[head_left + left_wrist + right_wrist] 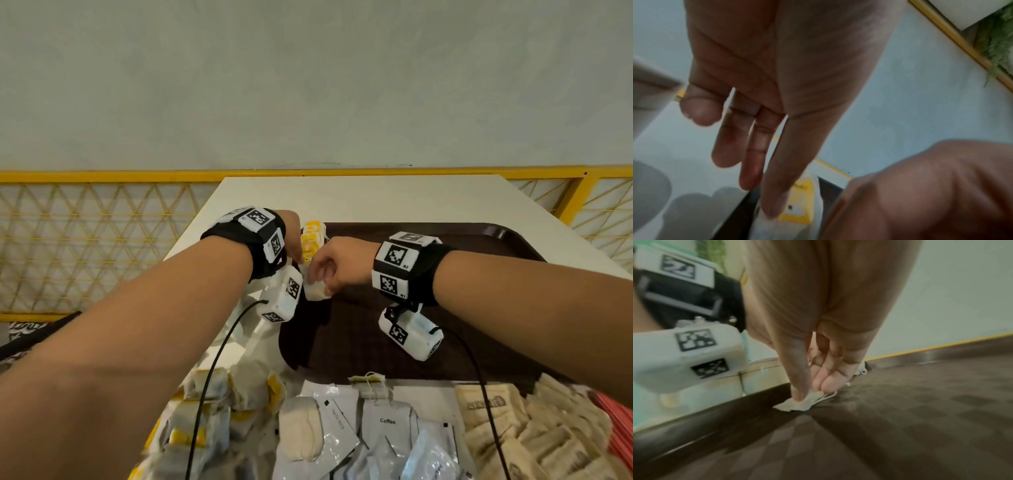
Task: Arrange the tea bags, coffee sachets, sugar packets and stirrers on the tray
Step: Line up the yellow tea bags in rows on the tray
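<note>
Tea bag (797,404): soft white paper pouch with string, lying flat at the left edge of the tray (445,240), pinched between thumb and fingertips of the right hand (337,262). Its long axis cannot be told. Tray: dark brown, textured, rounded rim. Yellow-tagged tea bags (311,240) are stacked at its far-left corner, the left hand (777,81) touching them with straight fingers. On the white table (342,195), nearer: loose tea bags (246,383), white coffee sachets (387,421), beige sugar packets (513,421).
</note>
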{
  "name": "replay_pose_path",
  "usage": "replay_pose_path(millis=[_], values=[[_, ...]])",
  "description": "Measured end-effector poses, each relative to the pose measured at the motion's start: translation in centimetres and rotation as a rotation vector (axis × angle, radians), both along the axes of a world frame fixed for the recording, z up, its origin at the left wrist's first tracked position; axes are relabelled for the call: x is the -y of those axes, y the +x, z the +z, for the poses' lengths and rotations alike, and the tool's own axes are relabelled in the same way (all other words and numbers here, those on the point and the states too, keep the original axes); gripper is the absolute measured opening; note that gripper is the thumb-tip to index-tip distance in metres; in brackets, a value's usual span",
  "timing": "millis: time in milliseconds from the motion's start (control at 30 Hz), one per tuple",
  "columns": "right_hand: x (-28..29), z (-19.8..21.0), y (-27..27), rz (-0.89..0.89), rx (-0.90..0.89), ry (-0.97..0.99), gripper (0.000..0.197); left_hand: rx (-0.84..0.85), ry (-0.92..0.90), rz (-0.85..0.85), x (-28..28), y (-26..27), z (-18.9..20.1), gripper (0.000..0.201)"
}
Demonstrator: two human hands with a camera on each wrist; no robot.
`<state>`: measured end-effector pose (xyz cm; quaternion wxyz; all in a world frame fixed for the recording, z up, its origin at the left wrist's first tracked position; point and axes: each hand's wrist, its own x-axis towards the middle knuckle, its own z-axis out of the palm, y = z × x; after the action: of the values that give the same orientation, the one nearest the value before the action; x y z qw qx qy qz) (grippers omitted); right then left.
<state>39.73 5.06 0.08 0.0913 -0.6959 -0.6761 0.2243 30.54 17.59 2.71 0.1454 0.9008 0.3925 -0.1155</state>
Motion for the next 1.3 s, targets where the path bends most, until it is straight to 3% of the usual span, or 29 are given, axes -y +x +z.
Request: replay_pose_path(millis=[167,267,433,600,800,1000,1167,1300], values=[[-0.3,-0.4,-1.5,0.072,0.244,-0.035,0.034,0.071,-0.025,0.054,0.5,0.1,0.0,0.041],[-0.6,-0.7,-2.1,0.078,0.275,0.006,0.013,0.118,-0.036,0.078,0.6,0.1,0.0,0.04],[-0.9,-0.8,-2.8,0.114,0.407,-0.05,0.015,0.161,-0.017,0.071,0.6,-0.2,0.3,0.034],[-0.6,-0.7,-2.7,0.063,0.386,0.013,0.011,0.185,-0.068,0.064,1.0,-1.2,1.4,0.025],[-1.6,0.0,-2.7,0.109,0.435,-0.042,0.033,0.164,-0.093,0.031,1.3,-2.1,1.6,0.018],[-1.1,-0.2,-1.0,-0.054,0.211,0.003,0.022,0.17,-0.125,-0.084,1.2,-2.6,1.7,0.017],[-0.4,1.2,1.4,-0.362,-0.591,-0.021,0.005,0.127,-0.213,-0.264,2.3,-3.0,2.3,0.031],[-0.1,1.6,2.3,-0.372,-0.742,-0.152,0.011,0.159,-0.145,-0.351,3.1,-2.7,2.3,0.025]])
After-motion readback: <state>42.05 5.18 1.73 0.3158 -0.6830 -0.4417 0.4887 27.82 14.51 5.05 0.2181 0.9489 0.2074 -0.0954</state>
